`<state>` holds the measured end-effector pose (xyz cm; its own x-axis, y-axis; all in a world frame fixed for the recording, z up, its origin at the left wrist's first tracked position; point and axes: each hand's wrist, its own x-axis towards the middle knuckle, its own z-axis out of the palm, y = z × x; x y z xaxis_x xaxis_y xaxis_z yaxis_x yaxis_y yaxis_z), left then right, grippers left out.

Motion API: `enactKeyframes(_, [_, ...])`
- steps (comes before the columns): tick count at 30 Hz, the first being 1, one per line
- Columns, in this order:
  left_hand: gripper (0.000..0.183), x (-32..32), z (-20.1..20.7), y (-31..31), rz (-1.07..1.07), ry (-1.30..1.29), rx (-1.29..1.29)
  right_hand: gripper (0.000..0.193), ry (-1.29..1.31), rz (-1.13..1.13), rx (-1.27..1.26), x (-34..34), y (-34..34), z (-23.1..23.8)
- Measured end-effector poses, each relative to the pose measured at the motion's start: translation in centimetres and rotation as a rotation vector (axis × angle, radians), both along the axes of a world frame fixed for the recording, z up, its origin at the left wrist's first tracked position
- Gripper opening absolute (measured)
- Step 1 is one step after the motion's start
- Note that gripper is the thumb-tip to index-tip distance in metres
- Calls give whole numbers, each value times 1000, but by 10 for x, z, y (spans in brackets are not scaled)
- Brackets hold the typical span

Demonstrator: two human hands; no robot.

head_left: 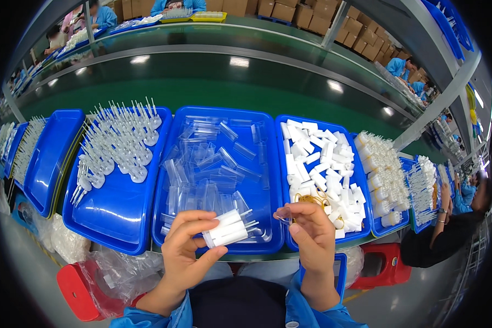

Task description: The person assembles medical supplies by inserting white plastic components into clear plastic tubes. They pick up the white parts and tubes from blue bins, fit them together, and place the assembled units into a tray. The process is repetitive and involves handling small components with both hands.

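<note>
My left hand [188, 249] is closed around a bundle of several white cylinders [227, 228], with thin white rods sticking out at their right end. It is held above the near edge of a blue tray [259, 191] of transparent plastic tubes [208, 158]. To the right, my right hand [314, 232] pinches a small transparent plastic piece [283, 215], a short gap away from the bundle. Beyond that hand, another blue tray [281, 131] holds loose white cylinders [317, 156]. A gold-coloured loop [310, 200] lies among them, partly hidden by my fingers.
At left, a blue tray [109, 218] carries white stemmed parts with round bases [120, 142]; stacked blue trays [54, 158] stand beyond. Bundled white parts [382, 169] fill a tray at right. A green conveyor [202, 71] runs behind. Red stools [76, 292] flank me; a person [448, 229] sits right.
</note>
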<state>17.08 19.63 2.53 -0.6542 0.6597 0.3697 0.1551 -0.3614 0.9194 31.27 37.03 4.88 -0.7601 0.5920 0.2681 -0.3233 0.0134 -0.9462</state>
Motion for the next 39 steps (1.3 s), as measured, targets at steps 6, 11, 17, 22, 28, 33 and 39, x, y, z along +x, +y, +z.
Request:
enactKeyframes(6, [36,2,1,0,-47,-45,19,24,-31,-155,252,0,4,-8])
enactKeyframes(11, [34,4,-2,-1,-54,-68,17,17,-34,-224,63,-1,-5,-7])
enactKeyframes(17, [34,4,-3,0,-54,-46,-21,15,-72,-172,106,-3,-11,-6])
enactKeyframes(22, [34,4,-4,2,-59,-42,-11,15,-118,-159,158,-2,-12,-4])
enactKeyframes(28, [34,4,-8,2,-43,-1,-33,14,-82,-187,88,-8,-22,-2])
enactKeyframes(33, [33,4,-3,2,-28,207,-220,14,-84,-221,180,-10,-25,-9])
enactKeyframes(39, [28,7,0,3,-42,193,-220,14,-47,-221,215,-10,-24,-15])
